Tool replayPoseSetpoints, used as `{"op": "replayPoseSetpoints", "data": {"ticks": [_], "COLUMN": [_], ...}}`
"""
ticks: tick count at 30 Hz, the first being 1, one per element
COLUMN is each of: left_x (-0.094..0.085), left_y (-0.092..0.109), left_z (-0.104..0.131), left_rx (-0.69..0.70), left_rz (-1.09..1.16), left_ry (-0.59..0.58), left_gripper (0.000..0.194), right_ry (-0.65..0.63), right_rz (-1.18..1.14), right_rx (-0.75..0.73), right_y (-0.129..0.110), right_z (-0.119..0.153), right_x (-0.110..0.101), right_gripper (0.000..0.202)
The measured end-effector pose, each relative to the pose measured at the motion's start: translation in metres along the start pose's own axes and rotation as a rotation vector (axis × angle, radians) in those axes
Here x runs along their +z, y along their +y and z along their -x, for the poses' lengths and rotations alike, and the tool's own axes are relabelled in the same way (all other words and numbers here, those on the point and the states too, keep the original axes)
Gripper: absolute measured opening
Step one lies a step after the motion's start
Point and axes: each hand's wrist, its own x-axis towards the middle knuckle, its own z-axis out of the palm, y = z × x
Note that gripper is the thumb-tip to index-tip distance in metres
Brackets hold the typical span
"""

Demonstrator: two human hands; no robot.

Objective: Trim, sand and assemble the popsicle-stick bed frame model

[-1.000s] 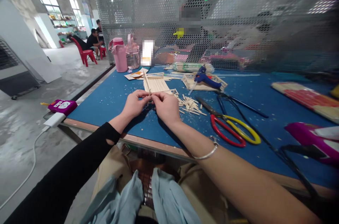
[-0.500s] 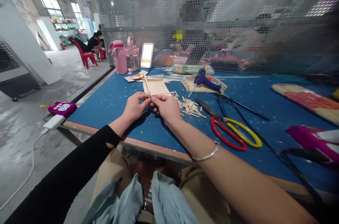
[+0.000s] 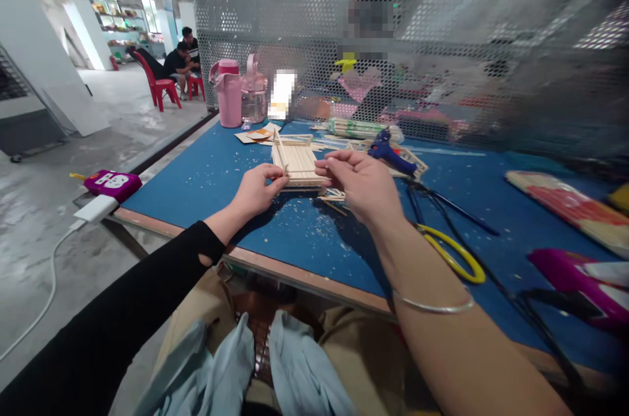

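A small panel of pale wooden sticks [image 3: 297,162] with low stick rails lies on the blue table. At its near left corner my left hand [image 3: 261,189] pinches the stick frame with thumb and forefinger. My right hand [image 3: 362,183] is raised by the panel's right side, its fingers pinched together; what they hold, if anything, is too small to make out. Short cut sticks [image 3: 333,195] lie partly hidden behind my right hand. The blue glue gun [image 3: 392,152] rests on another stick frame. Of the scissors, a yellow handle [image 3: 455,255] shows beside my right forearm.
A pink flask [image 3: 228,96] and a clear jug [image 3: 253,98] stand at the back left by a bright phone. Bundled sticks [image 3: 358,129] lie along the mesh screen. A purple power strip [image 3: 113,185] is at the left edge; black cables cross the right side. People sit beyond.
My right hand has moved right and up, away from my left hand, and now covers most of the cut sticks and scissors. The view has shifted slightly.
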Motion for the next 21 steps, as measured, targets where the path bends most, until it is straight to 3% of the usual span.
{"op": "replayPoseSetpoints", "data": {"ticks": [5, 10, 16, 21], "left_x": [0.0, 0.0, 0.002, 0.001], "left_y": [0.0, -0.001, -0.004, -0.003], "left_z": [0.0, 0.0, -0.001, -0.001], "left_rx": [-0.009, -0.005, -0.006, -0.007], "left_rz": [-0.003, 0.001, 0.013, 0.013], "left_ry": [-0.004, -0.003, 0.007, -0.004], "left_gripper": [0.01, 0.011, 0.011, 0.012], "right_ry": [-0.087, -0.075, -0.049, 0.024], "right_rz": [0.143, 0.157, 0.289, 0.346], "right_rx": [-0.104, -0.144, -0.18, -0.169], "right_y": [0.008, 0.013, 0.02, 0.027], "right_z": [0.0, 0.003, 0.011, 0.014], "right_x": [0.004, 0.016, 0.025, 0.025], "right_gripper": [0.017, 0.025, 0.009, 0.019]}}
